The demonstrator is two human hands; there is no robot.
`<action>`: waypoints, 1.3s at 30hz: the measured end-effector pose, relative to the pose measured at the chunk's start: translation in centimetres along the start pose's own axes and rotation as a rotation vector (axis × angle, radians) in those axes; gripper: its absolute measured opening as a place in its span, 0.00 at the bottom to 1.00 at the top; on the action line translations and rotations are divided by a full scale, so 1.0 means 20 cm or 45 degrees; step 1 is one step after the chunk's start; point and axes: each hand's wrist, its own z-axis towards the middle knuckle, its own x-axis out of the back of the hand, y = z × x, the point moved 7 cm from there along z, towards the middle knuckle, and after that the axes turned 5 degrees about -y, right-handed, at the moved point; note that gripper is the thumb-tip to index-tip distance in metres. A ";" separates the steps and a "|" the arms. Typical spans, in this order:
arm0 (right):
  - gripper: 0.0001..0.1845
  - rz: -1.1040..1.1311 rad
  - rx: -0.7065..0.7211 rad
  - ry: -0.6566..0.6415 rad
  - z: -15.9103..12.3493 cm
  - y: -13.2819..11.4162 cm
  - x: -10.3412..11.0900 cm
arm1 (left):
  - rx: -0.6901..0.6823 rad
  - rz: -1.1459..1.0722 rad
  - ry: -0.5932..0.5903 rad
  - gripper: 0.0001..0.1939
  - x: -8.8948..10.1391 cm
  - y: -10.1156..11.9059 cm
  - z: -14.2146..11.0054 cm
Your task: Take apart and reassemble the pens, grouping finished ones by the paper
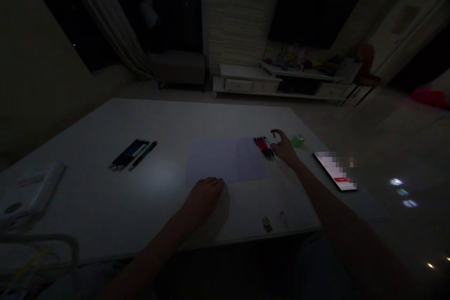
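Observation:
Near the right end of the pen row, my right hand (284,147) pinches a dark-capped pen (274,135) between thumb and fingers, tilted above the table. Just left of it several red and black pens (263,148) lie side by side, touching the corner of the paper. That sheet of paper (214,159) lies flat, with rows of handwriting on its right part. My left hand (206,192) rests on the table at the paper's front edge, fingers lying down with nothing visible in them. The scene is dim, so fine details are lost.
Several dark pens (130,153) lie on the left of the white table (168,119). At the right are a green object (297,139) and a lit phone (333,171). A small yellow-and-dark item (267,224) lies near the front edge; a white box (31,187) stands far left.

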 end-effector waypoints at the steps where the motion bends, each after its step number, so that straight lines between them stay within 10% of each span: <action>1: 0.34 -0.034 -0.005 -0.014 0.01 0.02 0.02 | 0.000 -0.003 0.005 0.16 0.00 0.00 0.00; 8: 0.36 -0.170 -0.111 -0.212 0.08 0.17 0.00 | -0.013 -0.028 -0.001 0.17 0.00 -0.02 0.00; 18: 0.28 -0.641 -0.069 -0.069 0.11 0.33 0.02 | 0.000 -0.013 -0.009 0.18 -0.02 -0.04 0.02; 30: 0.16 -0.562 -0.032 -0.167 0.07 0.31 -0.02 | -0.019 0.005 0.018 0.17 0.04 -0.03 0.03; 34: 0.18 -0.539 -0.052 -0.146 0.06 0.33 -0.01 | 0.169 0.024 0.202 0.14 0.25 -0.24 0.00; 39: 0.21 -0.533 -0.072 -0.117 0.05 0.37 0.01 | 0.874 0.023 0.443 0.11 0.57 -0.77 -0.25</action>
